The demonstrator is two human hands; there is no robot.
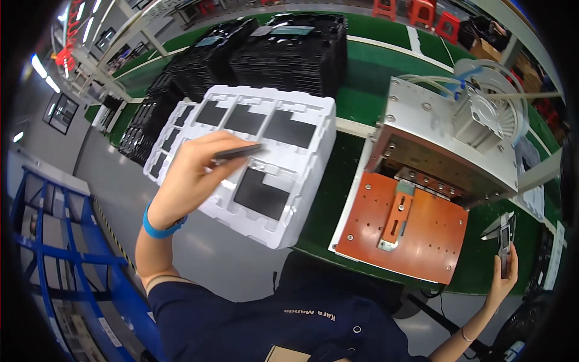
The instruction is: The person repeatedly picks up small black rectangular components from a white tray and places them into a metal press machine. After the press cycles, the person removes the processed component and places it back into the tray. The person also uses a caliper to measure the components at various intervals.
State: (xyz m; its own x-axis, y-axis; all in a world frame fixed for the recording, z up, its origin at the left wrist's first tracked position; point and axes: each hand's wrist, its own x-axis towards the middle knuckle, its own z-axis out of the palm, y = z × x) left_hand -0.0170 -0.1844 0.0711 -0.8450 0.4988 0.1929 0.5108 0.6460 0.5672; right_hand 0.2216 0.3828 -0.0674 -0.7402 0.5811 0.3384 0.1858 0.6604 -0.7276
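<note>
hands apart, dark piece left, caliper right

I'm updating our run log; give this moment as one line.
left hand: holding thin dark piece above white plastic tray | right hand: holding caliper | between: metal fixture with orange plate

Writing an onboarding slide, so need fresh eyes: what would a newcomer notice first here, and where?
Probably the bright orange plate at right of centre, below a bulky metal machine. Next, the white tray left of centre, with the left hand pinching a dark flat piece above it. At far right, the right hand holds a caliper.
</note>
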